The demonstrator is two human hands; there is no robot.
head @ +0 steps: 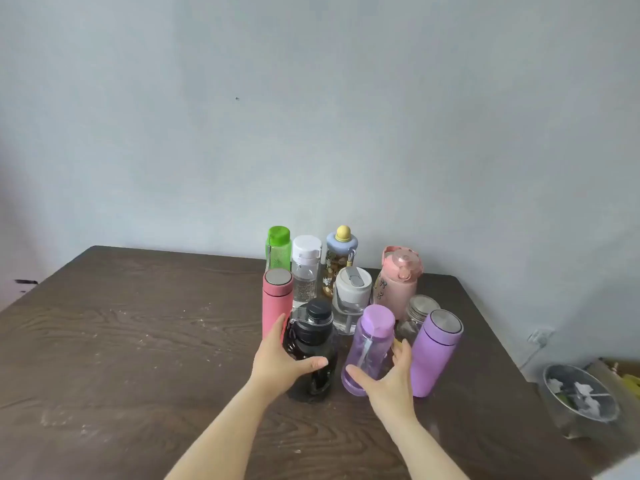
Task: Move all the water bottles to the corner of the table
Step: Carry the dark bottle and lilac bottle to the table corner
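Note:
Several water bottles stand clustered at the far right corner of the dark wooden table point(138, 341). My left hand point(280, 362) wraps around a black bottle point(313, 344) at the front of the group. My right hand point(388, 375) grips a translucent purple bottle point(369, 344) beside it. Behind them stand a pink flask point(276, 299), a green-capped bottle point(278, 245), a clear white-capped bottle point(306, 268), a patterned bottle with a yellow knob point(341, 258), a grey-lidded bottle point(351, 299), a pink bottle point(398, 282), a glass jar point(415, 317) and a purple flask point(436, 355).
A pale wall rises right behind the table. Off the table's right edge sits a clear bin point(581, 400) with scraps inside, with a wall socket point(540, 336) and its cable nearby. The left half of the tabletop shows bare wood with pale specks.

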